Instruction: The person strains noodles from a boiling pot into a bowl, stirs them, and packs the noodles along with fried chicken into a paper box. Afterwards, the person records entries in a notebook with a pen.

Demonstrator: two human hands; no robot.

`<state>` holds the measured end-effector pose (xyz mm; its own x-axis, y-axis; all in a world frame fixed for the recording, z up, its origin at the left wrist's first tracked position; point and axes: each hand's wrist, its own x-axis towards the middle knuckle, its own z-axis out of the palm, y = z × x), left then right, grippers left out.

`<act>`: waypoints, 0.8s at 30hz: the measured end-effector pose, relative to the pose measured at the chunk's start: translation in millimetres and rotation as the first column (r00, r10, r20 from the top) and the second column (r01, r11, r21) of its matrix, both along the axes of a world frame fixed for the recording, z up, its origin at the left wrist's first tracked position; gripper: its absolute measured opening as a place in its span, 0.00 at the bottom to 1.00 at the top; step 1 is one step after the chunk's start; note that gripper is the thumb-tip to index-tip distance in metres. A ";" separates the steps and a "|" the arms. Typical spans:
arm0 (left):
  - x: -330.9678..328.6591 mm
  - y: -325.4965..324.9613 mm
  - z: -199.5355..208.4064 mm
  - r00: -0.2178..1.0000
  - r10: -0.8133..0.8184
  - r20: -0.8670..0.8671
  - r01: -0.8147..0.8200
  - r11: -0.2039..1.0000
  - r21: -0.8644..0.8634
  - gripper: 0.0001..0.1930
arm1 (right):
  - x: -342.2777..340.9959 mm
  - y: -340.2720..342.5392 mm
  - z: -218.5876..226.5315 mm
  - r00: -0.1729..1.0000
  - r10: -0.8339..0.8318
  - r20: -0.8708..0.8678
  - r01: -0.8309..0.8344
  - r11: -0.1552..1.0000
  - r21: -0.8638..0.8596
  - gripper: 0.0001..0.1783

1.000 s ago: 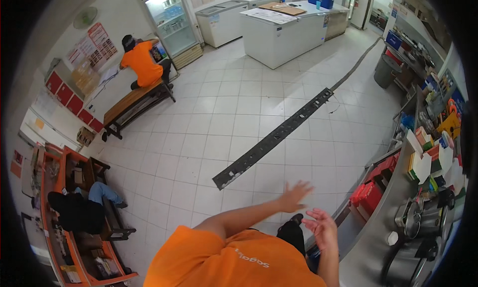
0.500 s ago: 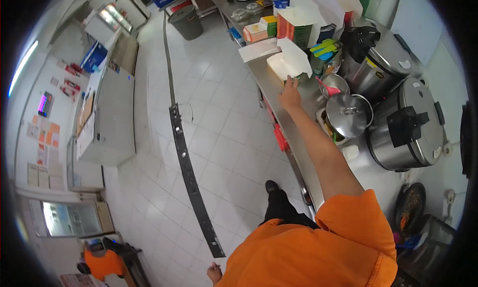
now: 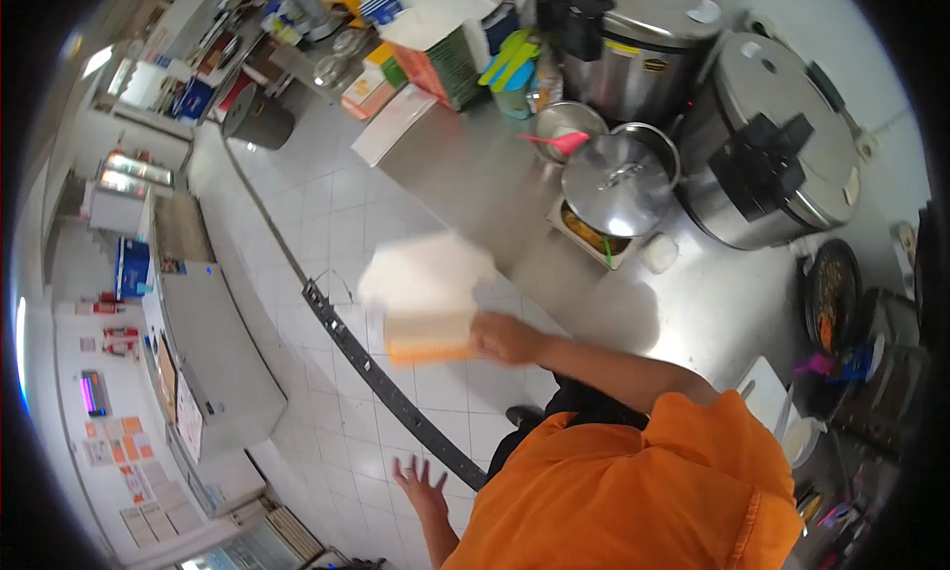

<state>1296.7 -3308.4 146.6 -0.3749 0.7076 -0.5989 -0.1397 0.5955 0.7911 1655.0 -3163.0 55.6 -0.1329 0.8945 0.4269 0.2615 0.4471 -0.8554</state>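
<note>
A paper takeaway box (image 3: 431, 350), white inside with an orange side and its lid flap raised, is blurred by motion over the floor beside the counter. My right hand (image 3: 507, 338) grips it at its right edge, fingers closed. Lower down, my left hand (image 3: 424, 487) is held up with its fingers spread and nothing in it, apart from the box.
On the steel counter (image 3: 435, 179) stand a closed white box (image 3: 394, 125), stacked takeaway boxes (image 3: 441, 67), a lidded pot (image 3: 616, 184), a pink spoon (image 3: 562, 142) and two big steel cookers (image 3: 633, 70). A cutting board (image 3: 764, 397) lies near the right edge.
My right hand has lifted the takeaway box off the counter and brought it left and toward me. My left hand has risen and spread its fingers. The view has turned.
</note>
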 end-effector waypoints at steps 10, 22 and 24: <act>69.8 88.8 -3.1 0.572 -0.775 0.269 0.689 0.631 0.357 0.44 | 17.7 -162.6 124.5 0.993 -0.073 0.097 0.085 0.988 -0.126 0.20; 170.2 -13.7 30.2 0.070 -0.969 -0.236 0.820 -0.079 0.567 0.47 | -53.4 -334.2 161.3 0.392 -0.888 0.240 0.866 0.269 -0.421 0.35; 178.7 -44.6 23.3 0.005 -0.954 -0.300 0.794 -0.179 0.581 0.40 | -73.1 -365.9 159.9 0.276 -0.954 0.114 0.847 0.186 -0.498 0.35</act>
